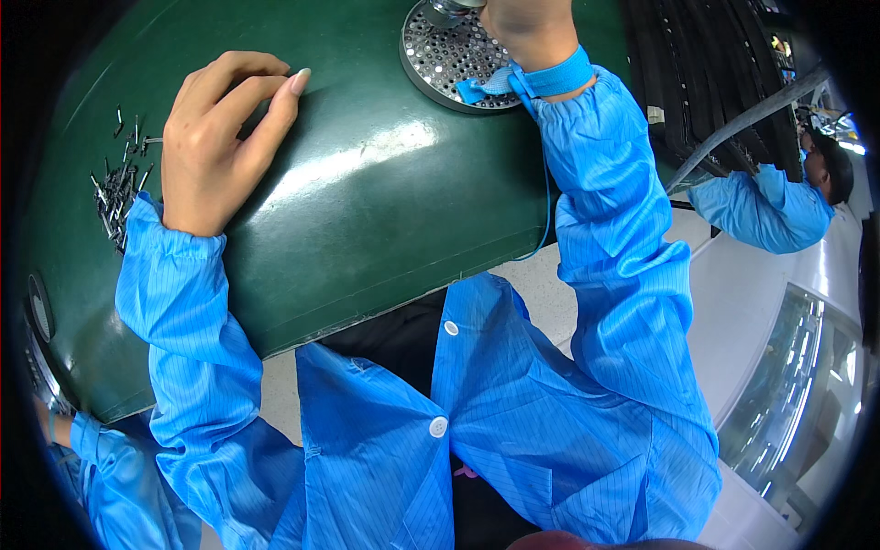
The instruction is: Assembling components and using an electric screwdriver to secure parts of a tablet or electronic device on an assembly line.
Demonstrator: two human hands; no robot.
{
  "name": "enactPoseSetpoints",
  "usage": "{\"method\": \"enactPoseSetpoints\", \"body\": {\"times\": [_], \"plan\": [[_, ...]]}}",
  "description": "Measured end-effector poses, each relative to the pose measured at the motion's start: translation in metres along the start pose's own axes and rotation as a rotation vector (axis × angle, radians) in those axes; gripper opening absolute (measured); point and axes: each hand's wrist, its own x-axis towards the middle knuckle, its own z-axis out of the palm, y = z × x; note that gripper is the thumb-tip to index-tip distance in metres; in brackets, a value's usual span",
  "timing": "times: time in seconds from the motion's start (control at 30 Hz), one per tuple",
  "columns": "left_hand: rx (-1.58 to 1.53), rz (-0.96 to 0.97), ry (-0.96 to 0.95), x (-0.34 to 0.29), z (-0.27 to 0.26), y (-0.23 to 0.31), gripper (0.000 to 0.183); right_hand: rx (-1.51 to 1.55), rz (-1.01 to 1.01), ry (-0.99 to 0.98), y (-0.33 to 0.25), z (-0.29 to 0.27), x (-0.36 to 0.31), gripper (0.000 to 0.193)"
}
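My left hand (215, 137) hovers at or rests on the green table, fingers bent and the thumb tip against a fingertip. Anything pinched there is too small or hidden to make out. Beside its wrist lies a loose heap of small dark metal pins (115, 197). My right hand (532, 27) reaches to the upper edge, beside a shiny metal knob (447, 11) over a round metal plate full of small holes (431, 73). Its fingers are cut off or hidden. A blue wrist strap (559, 75) circles that wrist, its loose end over the plate's rim.
The green table's (385, 202) front edge runs below my forearms. A thin blue cord (548, 211) hangs from the strap over that edge. Dark belts or strips (706, 82) lie at right, near another person in a blue sleeve (770, 206). Another blue sleeve (124, 467) shows lower left.
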Motion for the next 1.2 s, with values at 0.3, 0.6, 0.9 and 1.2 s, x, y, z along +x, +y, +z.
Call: {"method": "enactPoseSetpoints", "body": {"times": [0.3, 0.6, 0.9, 1.2], "plan": [[0.006, -0.013, -0.004, 0.000, 0.000, 0.001, 0.011, -0.018, 0.009, -0.004, 0.002, 0.000, 0.000, 0.021], [-0.001, -0.013, -0.001, 0.002, -0.001, 0.002, 0.009, 0.027, -0.002, 0.026, 0.003, 0.004, 0.002, 0.016], [-0.005, -0.035, 0.012, 0.001, -0.003, 0.003, 0.009, 0.048, 0.011, 0.034, 0.002, 0.001, 0.001, 0.016], [0.000, -0.079, -0.054, -0.002, -0.007, 0.003, 0.007, 0.123, -0.076, 0.034, -0.007, 0.000, 0.003, 0.015]]}}
